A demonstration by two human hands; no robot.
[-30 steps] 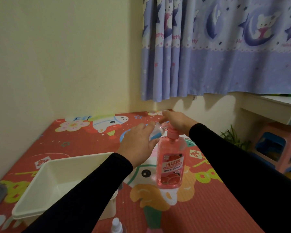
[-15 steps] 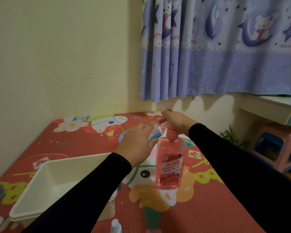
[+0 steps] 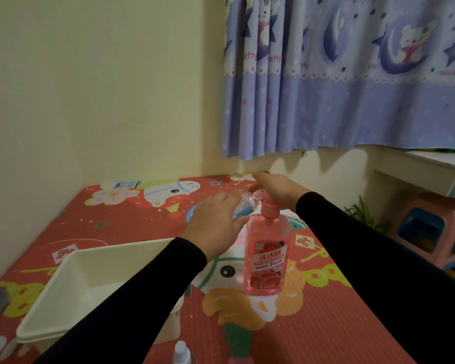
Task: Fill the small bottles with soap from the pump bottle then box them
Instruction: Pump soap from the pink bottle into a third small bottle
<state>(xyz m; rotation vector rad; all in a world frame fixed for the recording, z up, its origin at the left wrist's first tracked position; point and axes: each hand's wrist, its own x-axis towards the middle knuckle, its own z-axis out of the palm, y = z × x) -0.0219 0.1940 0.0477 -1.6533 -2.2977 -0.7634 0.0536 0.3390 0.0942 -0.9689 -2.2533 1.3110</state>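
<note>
Head view: left hand (image 3: 216, 227) grips a small bottle (image 3: 243, 206) at the spout of the pump bottle (image 3: 267, 254), under the right hand (image 3: 276, 189) pressing the pump head with flat fingers — nothing has shifted since a second ago, so filling likely continues; box (image 3: 71, 292) waits below the left hand.

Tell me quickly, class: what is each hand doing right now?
Left hand: holds a small clear bottle at the pump's spout.
Right hand: open, resting on the pump head of the pink soap bottle.
</note>
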